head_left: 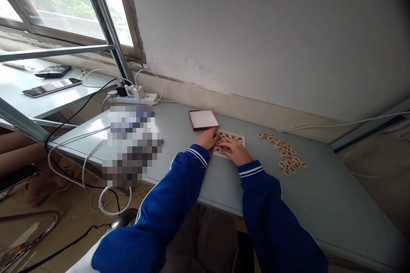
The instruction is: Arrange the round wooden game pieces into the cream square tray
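A shallow white box (242, 140) lies on the desk in front of me, with round Chinese chess pieces (233, 137) set inside it. My left hand (208, 138) is at the box's left edge, thumb and fingers closed about that side. Over the box's lower middle, my right hand (236, 151) has its fingers bent and drawn together at a chess piece, which they largely hide. One piece with a black character (218, 149) shows below the right fingertips. Just behind the box, a dark red lid (203, 120) with a white inside lies face up.
Loose chess pieces (288, 153), many with red characters, are scattered on the desk (320, 196) to the right. A power strip (145, 99) with plugs and cables stands at the back left. A phone (53, 87) lies on a neighbouring desk. Another person's legs (22, 149) show at left.
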A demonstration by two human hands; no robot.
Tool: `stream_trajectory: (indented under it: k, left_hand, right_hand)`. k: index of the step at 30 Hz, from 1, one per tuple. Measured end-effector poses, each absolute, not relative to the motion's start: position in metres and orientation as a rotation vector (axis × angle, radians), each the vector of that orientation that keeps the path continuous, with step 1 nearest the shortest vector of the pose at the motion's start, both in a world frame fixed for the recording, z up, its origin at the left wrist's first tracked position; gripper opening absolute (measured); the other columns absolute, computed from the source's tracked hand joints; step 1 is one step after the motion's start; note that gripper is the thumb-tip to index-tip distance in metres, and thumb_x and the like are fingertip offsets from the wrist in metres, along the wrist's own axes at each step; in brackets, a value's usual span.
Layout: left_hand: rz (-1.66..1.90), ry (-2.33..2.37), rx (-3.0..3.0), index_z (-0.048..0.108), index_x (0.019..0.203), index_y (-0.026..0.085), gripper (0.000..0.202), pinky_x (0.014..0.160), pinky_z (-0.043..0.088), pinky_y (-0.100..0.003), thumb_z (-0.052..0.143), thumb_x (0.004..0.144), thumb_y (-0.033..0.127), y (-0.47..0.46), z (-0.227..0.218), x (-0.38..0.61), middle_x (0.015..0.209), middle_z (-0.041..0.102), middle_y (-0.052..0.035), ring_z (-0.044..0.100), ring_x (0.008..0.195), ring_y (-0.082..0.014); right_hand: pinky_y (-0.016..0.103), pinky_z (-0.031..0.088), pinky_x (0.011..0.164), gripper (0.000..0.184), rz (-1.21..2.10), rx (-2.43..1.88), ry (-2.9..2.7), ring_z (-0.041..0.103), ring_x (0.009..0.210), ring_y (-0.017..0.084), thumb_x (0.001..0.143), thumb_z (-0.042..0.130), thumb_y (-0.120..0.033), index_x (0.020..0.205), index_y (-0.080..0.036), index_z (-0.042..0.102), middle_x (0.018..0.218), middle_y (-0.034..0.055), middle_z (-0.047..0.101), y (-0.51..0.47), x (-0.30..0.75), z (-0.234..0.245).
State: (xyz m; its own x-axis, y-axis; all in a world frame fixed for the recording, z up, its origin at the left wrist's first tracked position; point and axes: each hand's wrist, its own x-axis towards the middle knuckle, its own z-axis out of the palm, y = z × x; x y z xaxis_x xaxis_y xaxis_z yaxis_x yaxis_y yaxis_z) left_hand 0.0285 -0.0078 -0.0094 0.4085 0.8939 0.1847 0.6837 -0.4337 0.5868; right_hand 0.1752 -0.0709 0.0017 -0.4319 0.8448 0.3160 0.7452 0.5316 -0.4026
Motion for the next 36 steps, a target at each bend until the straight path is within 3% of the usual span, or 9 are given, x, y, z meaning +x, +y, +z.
stream_trajectory:
  k: [12, 17, 21, 23, 29, 36]
  left_hand:
    - [0.636, 1.388, 2.307, 0.044, 0.12, 0.015, 0.04, 0.084, 0.04, -0.029, 0.039, 0.085, 0.033, -0.016, -0.001, 0.03, 0.111, 0.057, -0.0095, 0.053, 0.1, -0.0195]
    - [1.003, 1.821, 2.344, 0.037, 0.126, 0.023, 0.045, 0.089, 0.036, -0.036, 0.041, 0.083, 0.036, -0.09, 0.026, -0.033, 0.114, 0.052, -0.0077, 0.047, 0.105, -0.0222]
    - [0.923, 2.468, 2.026, 0.023, 0.134, 0.015, 0.079, 0.088, 0.032, -0.049, 0.05, 0.071, 0.055, -0.152, 0.018, -0.131, 0.123, 0.042, -0.0169, 0.039, 0.111, -0.035]
    - [0.78, 2.565, 1.938, 0.019, 0.135, 0.01, 0.093, 0.086, 0.034, -0.049, 0.051, 0.065, 0.062, -0.166, 0.006, -0.169, 0.122, 0.043, -0.0199, 0.04, 0.109, -0.037]
    - [0.89, 2.473, 1.972, 0.015, 0.136, 0.017, 0.09, 0.085, 0.039, -0.039, 0.053, 0.065, 0.058, -0.167, -0.008, -0.205, 0.11, 0.055, -0.0105, 0.051, 0.1, -0.0292]
    - [1.065, 2.694, 1.893, 0.003, 0.135, 0.028, 0.097, 0.094, 0.033, -0.042, 0.061, 0.062, 0.052, -0.163, 0.004, -0.255, 0.118, 0.051, -0.0049, 0.046, 0.109, -0.0281]
  right_hand:
    - [0.028, 0.042, 0.07, 0.004, 0.227, -1.29, -2.251, 0.055, 0.073, 0.013, 0.071, 0.062, -0.023, 0.072, -0.02, 0.064, 0.08, 0.0007, 0.06, -0.071, 0.176, 0.002]
    - [0.029, 0.041, 0.073, 0.013, 0.185, -1.31, -2.217, 0.055, 0.079, 0.015, 0.078, 0.054, -0.027, 0.078, -0.022, 0.066, 0.082, 0.0017, 0.062, -0.079, 0.181, 0.004]
    - [0.032, 0.039, 0.075, 0.016, 0.115, -1.337, -2.235, 0.055, 0.083, 0.017, 0.081, 0.05, -0.027, 0.079, -0.023, 0.065, 0.083, 0.0023, 0.062, -0.087, 0.176, 0.007]
    - [0.032, 0.039, 0.076, 0.016, 0.103, -1.33, -2.252, 0.055, 0.085, 0.017, 0.081, 0.049, -0.026, 0.08, -0.023, 0.065, 0.085, 0.0019, 0.062, -0.088, 0.173, 0.008]
    - [0.032, 0.039, 0.075, 0.016, 0.113, -1.307, -2.287, 0.056, 0.083, 0.017, 0.081, 0.048, -0.025, 0.08, -0.023, 0.064, 0.086, 0.0026, 0.063, -0.086, 0.178, 0.006]
    - [0.032, 0.041, 0.071, 0.019, 0.118, -1.317, -2.266, 0.056, 0.08, 0.017, 0.082, 0.045, -0.025, 0.082, -0.023, 0.064, 0.085, 0.0027, 0.062, -0.089, 0.181, 0.007]
